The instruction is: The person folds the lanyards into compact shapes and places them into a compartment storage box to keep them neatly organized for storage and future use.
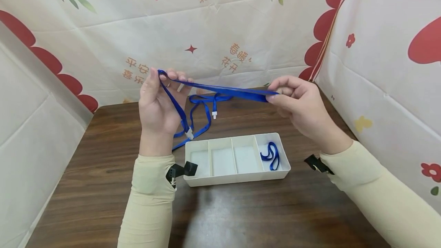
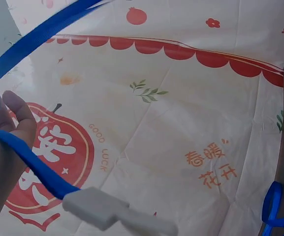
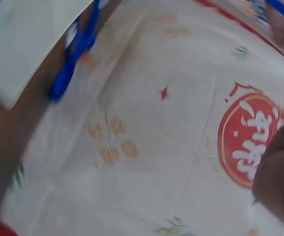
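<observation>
A blue lanyard (image 1: 234, 90) is stretched in the air between both hands. My left hand (image 1: 160, 106) is raised with its palm showing and holds the strap near the thumb tip. From there part of the strap hangs down to a pale plastic clip (image 1: 189, 133), also large in the left wrist view as a grey clip (image 2: 97, 209). My right hand (image 1: 298, 100) pinches the other end of the strap between thumb and fingers. In the right wrist view, the right hand (image 3: 282, 182) shows only in part.
A white four-compartment tray (image 1: 237, 181) stands on the wooden table (image 1: 248, 217). Its rightmost compartment contains a coiled blue lanyard (image 1: 272, 156). More blue lanyards (image 1: 208, 119), one with a white clip (image 1: 214, 115), lie behind the tray. Printed cloth (image 1: 206, 22) walls the table.
</observation>
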